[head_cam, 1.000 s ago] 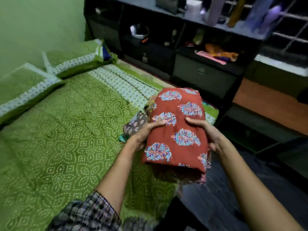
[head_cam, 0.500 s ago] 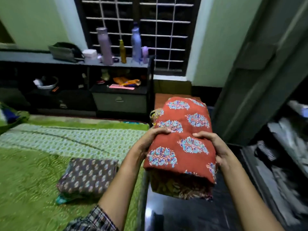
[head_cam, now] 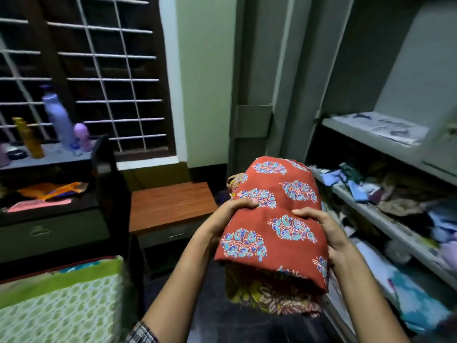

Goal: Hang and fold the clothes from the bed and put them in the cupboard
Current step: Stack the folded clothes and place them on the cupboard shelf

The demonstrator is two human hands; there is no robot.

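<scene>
Holding the stack (head_cam: 272, 211) in mid-air, we grip it from both sides. The left hand (head_cam: 230, 216) curls its fingers over the top left edge. The right hand (head_cam: 319, 226) wraps the right edge, with fingers bent on top. The top cloth is matte rust-red, printed with blue and teal leaf shapes outlined in pale lines, and it is folded into a thick, rounded rectangle. Under it lies a yellow cloth (head_cam: 267, 298) with a maroon floral print, its soft folds showing at the near end.

The stack hangs in front of the open cupboard (head_cam: 385, 222), just left of its shelves. These are smooth grey slabs, and the middle one carries a loose jumble of fabrics. To the left we see a wood-grain table (head_cam: 170, 201), a window (head_cam: 111, 70) with pale bars, glossy bottles (head_cam: 58, 120), and the bed (head_cam: 61, 305) in its green dotted cover.
</scene>
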